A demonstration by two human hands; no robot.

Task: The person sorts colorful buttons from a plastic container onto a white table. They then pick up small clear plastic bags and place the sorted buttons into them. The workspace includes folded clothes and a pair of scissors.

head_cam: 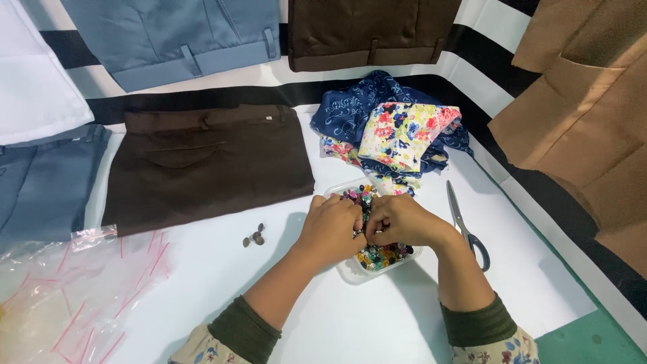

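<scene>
A clear plastic tray (348,269) full of small colourful buttons (384,256) sits on the white sheet in the middle. Both hands hover over it with fingertips pressed together. My left hand (331,226) and my right hand (399,219) pinch something tiny between them, hidden by the fingers. Three small dark buttons (254,237) lie loose on the sheet just left of my left hand.
Grey-handled scissors (465,226) lie right of the tray. Floral and blue patterned cloths (394,128) are heaped behind it. Folded dark brown trousers (205,165) lie at left, clear plastic bags (74,290) at lower left, tan fabric (586,114) at right.
</scene>
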